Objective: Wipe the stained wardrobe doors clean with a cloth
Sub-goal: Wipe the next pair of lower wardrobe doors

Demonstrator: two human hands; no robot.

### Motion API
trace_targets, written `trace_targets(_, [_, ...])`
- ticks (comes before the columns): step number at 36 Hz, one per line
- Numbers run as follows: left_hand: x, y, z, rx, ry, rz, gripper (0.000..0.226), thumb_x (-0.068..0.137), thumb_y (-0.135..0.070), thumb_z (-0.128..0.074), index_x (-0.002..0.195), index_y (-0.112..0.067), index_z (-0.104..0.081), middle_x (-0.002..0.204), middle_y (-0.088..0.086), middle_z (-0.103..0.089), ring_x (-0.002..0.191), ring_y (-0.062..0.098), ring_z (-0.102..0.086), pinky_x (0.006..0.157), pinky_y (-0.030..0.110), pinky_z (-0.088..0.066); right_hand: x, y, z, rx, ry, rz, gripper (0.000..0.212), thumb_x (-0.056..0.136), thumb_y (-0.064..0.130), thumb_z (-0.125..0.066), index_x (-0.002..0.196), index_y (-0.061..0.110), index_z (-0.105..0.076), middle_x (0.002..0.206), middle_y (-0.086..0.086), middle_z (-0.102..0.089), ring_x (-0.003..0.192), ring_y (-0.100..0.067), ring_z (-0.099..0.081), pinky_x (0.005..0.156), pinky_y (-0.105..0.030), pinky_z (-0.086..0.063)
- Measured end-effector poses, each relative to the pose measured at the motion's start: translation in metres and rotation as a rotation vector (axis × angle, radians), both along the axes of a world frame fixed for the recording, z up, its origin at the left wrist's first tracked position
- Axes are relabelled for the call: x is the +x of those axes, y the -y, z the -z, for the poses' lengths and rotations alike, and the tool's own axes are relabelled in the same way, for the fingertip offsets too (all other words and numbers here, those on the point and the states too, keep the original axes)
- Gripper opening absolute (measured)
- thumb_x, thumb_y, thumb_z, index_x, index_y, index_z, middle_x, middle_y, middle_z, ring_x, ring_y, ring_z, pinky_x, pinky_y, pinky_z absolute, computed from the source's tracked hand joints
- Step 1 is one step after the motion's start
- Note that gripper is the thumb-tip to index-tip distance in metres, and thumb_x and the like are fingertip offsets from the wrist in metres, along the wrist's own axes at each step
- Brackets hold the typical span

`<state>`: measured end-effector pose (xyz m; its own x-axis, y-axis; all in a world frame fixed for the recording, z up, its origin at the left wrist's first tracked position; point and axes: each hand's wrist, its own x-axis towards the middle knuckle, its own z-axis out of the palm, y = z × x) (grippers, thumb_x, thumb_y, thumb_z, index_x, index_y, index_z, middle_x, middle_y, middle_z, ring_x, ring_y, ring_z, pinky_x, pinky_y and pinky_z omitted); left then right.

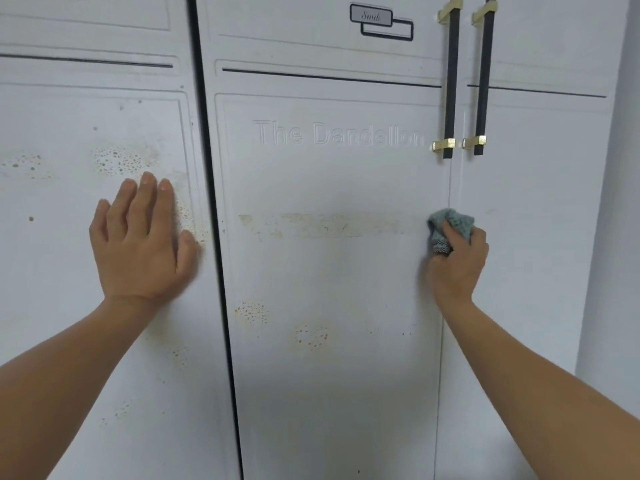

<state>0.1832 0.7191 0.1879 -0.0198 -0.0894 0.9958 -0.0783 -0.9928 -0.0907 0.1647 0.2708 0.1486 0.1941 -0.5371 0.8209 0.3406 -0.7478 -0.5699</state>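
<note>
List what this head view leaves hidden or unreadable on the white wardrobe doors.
Head view:
Script on the small grey-framed label: too small to read.
Tops of the two black bar handles with brass brackets: cut off by the top edge.
Any stain behind the crumpled teal cloth and the right hand gripping it: covered.

Left grip (142, 237), fingers straight, apparently pressed flat; right grip (457, 261) curled tight round bunched cloth (450, 220).

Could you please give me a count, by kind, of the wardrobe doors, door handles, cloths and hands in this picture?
Wardrobe doors: 3 (left door, middle door, right door)
Door handles: 2 (left handle, right handle)
Cloths: 1 (cloth)
Hands: 2 (left hand, right hand)
Total: 8
</note>
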Motion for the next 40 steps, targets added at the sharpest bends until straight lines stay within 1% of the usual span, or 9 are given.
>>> trace_targets(6, [0.000, 0.000, 0.000, 0.008, 0.003, 0.016, 0.067, 0.097, -0.038, -0.038, 0.159, -0.011, -0.037, 0.165, 0.013, -0.037, 0.153, 0.035, -0.031, 0.123, 0.055, -0.022, -0.002, -0.034, 0.051, -0.361, -0.034, -0.058, 0.056, 0.070, -0.016, -0.075, 0.121, 0.006, -0.071, 0.115, -0.020, -0.057, 0.104, -0.030, -0.044, 0.089, -0.031, -0.038])
trace_targets(9, [-0.001, 0.000, 0.000, 0.003, -0.004, 0.017, 0.068, 0.097, -0.039, -0.037, 0.159, -0.011, -0.036, 0.165, 0.013, -0.036, 0.153, 0.035, -0.030, 0.124, 0.054, -0.020, -0.012, -0.021, 0.030, -0.421, -0.005, -0.078, 0.038, 0.079, 0.001, -0.070, 0.116, 0.007, -0.074, 0.112, -0.021, -0.060, 0.103, -0.029, -0.046, 0.091, -0.020, -0.033])
trace_targets(13, [-0.001, 0.000, 0.000, -0.006, -0.021, 0.029, 0.068, 0.097, -0.039, -0.039, 0.160, -0.012, -0.035, 0.166, 0.011, -0.034, 0.155, 0.034, -0.028, 0.126, 0.051, -0.015, -0.012, 0.016, -0.002, -0.322, -0.037, -0.001, 0.043, 0.081, -0.001, -0.063, 0.122, 0.008, -0.071, 0.117, -0.024, -0.059, 0.105, -0.040, -0.051, 0.089, -0.026, -0.036])
trace_targets(16, [0.001, -0.001, 0.001, -0.008, -0.009, 0.024, 0.068, 0.097, -0.039, -0.039, 0.160, -0.013, -0.035, 0.166, 0.011, -0.035, 0.154, 0.033, -0.028, 0.126, 0.050, -0.015, -0.016, 0.026, 0.008, -0.438, -0.170, -0.010, 0.040, 0.081, -0.013, -0.063, 0.117, 0.002, -0.071, 0.117, -0.026, -0.058, 0.102, -0.029, -0.048, 0.084, -0.019, -0.038])
trace_targets(20, [0.001, 0.000, 0.000, -0.011, -0.027, 0.024, 0.069, 0.097, -0.039, -0.038, 0.161, -0.014, -0.033, 0.167, 0.010, -0.033, 0.155, 0.033, -0.027, 0.126, 0.050, -0.013, -0.018, 0.029, 0.059, -0.499, -0.329, 0.037, 0.045, 0.083, -0.009, -0.063, 0.119, 0.018, -0.070, 0.123, -0.015, -0.056, 0.113, -0.032, -0.048, 0.090, -0.033, -0.040])
trace_targets(24, [0.000, 0.001, 0.000, -0.012, -0.018, 0.027, 0.069, 0.096, -0.038, -0.039, 0.160, -0.013, -0.035, 0.166, 0.012, -0.035, 0.154, 0.035, -0.029, 0.125, 0.052, -0.016, -0.019, 0.034, 0.083, -0.546, -0.259, 0.011, 0.059, 0.067, -0.023, -0.074, 0.120, 0.001, -0.071, 0.112, -0.023, -0.061, 0.100, -0.043, -0.053, 0.085, -0.038, -0.044])
trace_targets(30, [0.001, 0.000, 0.001, 0.007, 0.023, 0.002, 0.067, 0.097, -0.037, -0.039, 0.159, -0.012, -0.038, 0.164, 0.013, -0.038, 0.152, 0.036, -0.034, 0.124, 0.053, -0.021, -0.021, 0.030, 0.037, -0.293, -0.157, 0.074, 0.052, 0.078, -0.013, -0.073, 0.127, 0.004, -0.067, 0.110, -0.024, -0.057, 0.101, -0.041, -0.049, 0.085, -0.031, -0.035])
trace_targets(38, [0.002, 0.001, 0.001, 0.000, 0.012, 0.006, 0.068, 0.097, -0.037, -0.039, 0.160, -0.012, -0.037, 0.165, 0.012, -0.037, 0.153, 0.035, -0.031, 0.125, 0.054, -0.020, -0.017, 0.006, 0.107, -0.301, -0.243, 0.022, 0.056, 0.074, -0.019, -0.073, 0.126, 0.003, -0.068, 0.101, -0.015, -0.051, 0.094, -0.029, -0.042, 0.078, -0.031, -0.035])
trace_targets(40, [0.002, 0.000, 0.001, -0.008, 0.005, 0.001, 0.068, 0.096, -0.038, -0.039, 0.160, -0.012, -0.037, 0.166, 0.012, -0.036, 0.154, 0.034, -0.031, 0.125, 0.054, -0.020, -0.021, 0.004, 0.097, -0.124, -0.244, -0.079, 0.047, 0.082, -0.013, -0.068, 0.124, 0.006, -0.068, 0.109, -0.014, -0.050, 0.103, -0.033, -0.047, 0.085, -0.032, -0.040])
